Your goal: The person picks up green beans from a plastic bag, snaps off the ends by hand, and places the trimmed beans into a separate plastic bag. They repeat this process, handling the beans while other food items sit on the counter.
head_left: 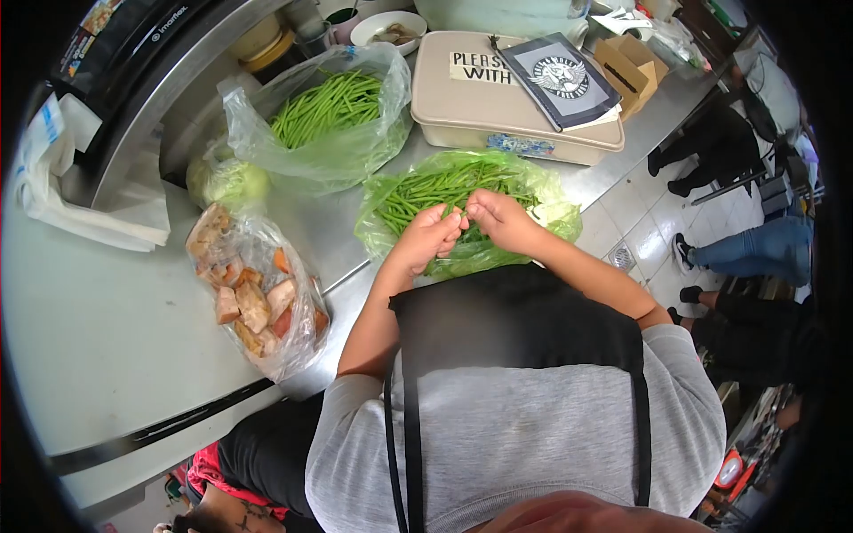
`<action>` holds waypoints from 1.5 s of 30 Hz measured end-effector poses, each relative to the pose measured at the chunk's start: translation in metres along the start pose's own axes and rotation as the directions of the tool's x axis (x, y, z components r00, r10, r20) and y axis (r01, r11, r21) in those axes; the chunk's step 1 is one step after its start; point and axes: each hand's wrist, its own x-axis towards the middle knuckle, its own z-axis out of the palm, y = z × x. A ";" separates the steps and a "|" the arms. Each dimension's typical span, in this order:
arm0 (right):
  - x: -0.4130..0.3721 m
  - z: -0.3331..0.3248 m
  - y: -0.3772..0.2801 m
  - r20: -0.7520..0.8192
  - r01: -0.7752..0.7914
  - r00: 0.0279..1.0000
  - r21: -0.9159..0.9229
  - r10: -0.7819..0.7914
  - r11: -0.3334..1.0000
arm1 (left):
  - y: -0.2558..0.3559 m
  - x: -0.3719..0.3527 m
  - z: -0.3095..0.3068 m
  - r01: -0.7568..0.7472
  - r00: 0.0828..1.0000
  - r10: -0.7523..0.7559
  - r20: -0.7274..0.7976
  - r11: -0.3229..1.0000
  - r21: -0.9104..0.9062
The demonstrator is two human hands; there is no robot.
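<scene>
Both of my hands are over an open green plastic bag [378, 235] full of green beans [418, 188]. My left hand [429, 236] is closed, pinching one end of a green bean near the bag's middle. Just to its right, my right hand [502, 218] pinches the same bean, fingertips almost meeting the left ones. The bean is mostly hidden by my fingers. Pale leafy pieces [553, 206] show at the right side of this bag. Behind it to the left, a clear plastic bag [311, 169] holds more long green beans [330, 105].
A lidded beige bin [453, 98] with a dark notebook [562, 80] on top stands behind. A cardboard box [629, 73] and white bowl [389, 30] sit farther back. At left lie a cabbage [233, 180] and bagged chunks [253, 306]. Other people [751, 249] stand at right.
</scene>
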 end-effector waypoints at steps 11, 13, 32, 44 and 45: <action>0.020 -0.033 0.022 0.001 -0.214 0.977 -0.038 0.215 0.976 | 0.016 0.052 -0.022 0.331 0.774 0.477 -0.416 0.255 0.909; 0.016 -0.027 0.025 0.064 -0.147 0.983 -0.285 0.172 0.947 | 0.013 0.054 -0.019 0.436 0.777 0.437 -0.453 0.144 0.888; 0.013 -0.027 0.005 0.146 0.191 0.982 -0.791 -0.123 0.581 | 0.040 -0.009 0.010 0.034 0.901 0.418 -0.115 0.196 0.980; 0.005 -0.033 -0.043 -0.024 -0.138 0.989 0.212 0.146 0.968 | 0.044 0.002 0.025 -0.010 0.864 0.481 -0.150 0.314 0.949; 0.004 -0.043 -0.045 -0.038 -0.078 0.995 0.239 0.090 0.968 | 0.037 0.006 0.011 -0.088 0.862 0.494 -0.112 0.363 0.927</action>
